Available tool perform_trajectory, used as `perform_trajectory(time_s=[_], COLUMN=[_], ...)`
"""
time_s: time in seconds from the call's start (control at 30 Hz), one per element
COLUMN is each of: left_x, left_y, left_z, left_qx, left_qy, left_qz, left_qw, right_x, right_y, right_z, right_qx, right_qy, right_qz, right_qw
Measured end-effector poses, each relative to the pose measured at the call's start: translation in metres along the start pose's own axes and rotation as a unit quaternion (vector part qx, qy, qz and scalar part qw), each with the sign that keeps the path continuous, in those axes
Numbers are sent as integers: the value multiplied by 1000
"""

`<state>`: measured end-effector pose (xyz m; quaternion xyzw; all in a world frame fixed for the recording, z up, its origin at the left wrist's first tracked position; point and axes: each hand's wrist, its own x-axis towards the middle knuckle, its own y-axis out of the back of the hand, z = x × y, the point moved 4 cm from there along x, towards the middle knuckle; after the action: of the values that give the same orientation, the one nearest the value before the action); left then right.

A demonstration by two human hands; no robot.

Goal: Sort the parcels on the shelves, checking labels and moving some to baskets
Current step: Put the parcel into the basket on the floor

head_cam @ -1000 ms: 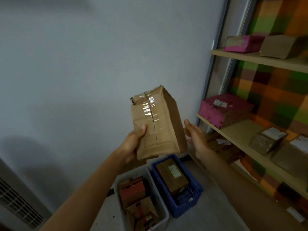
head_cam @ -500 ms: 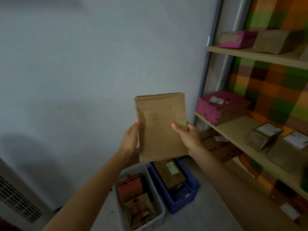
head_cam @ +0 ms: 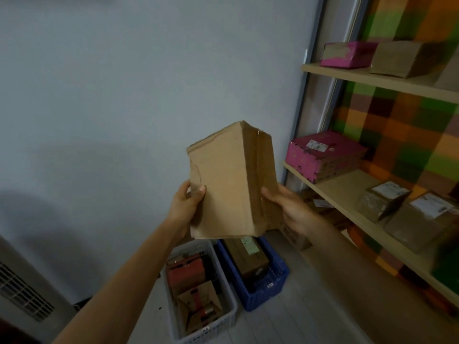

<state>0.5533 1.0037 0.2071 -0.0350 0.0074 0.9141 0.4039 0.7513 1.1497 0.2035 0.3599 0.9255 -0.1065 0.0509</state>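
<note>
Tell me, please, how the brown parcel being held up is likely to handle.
The brown parcel probably gives under a firm grip: its edges look crumpled. It seems fairly light: the left hand and right hand hold it up by its sides.

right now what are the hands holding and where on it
Both hands hold one brown cardboard parcel: the left hand grips its lower left edge, thumb on the front face; the right hand holds its lower right taped side.
</note>
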Motion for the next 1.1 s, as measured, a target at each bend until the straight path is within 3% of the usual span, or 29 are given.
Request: perform_trajectory(time_s=[0.1, 0.27, 0.37, 0.5, 0.6, 0.7, 0.83, 0.93, 1.1], left_x=[0, -26, -22, -17, -26, -37, -38, -32, -30], left_y=[-17, -53, -47, -24, -24, -40, -59, -66, -68], left_z=[17, 26, 17, 4, -5, -21, -33, -38, -43], left_qx=[170, 24, 38, -68, -100, -58, 49, 130, 84], left_qy=[-67, -39, -32, 33, 65, 115, 122, 134, 140], left_qz=[17, -82, -24, 36, 19, -25, -73, -64, -111], left_qw=[983, 996, 998, 997, 993, 991, 989, 980, 980], right_x=[1, 6, 0, -12, -12, -9, -5, -6, -17], right_y=[-9, -14, -19, -4, 9, 4, -1, 0, 1], right_z=[-1, -4, -5, -12, -2, 13, 13, 12, 12], right_qx=[-42, -161, -219, -130, -112, -125, -242, -328, -434], right_qy=[69, 136, 148, 133, 63, 9, 40, 73, 155], right_qz=[90, 191, 157, 145, 72, 4, 20, 33, 67], right_qw=[993, 959, 952, 972, 989, 992, 969, 941, 885])
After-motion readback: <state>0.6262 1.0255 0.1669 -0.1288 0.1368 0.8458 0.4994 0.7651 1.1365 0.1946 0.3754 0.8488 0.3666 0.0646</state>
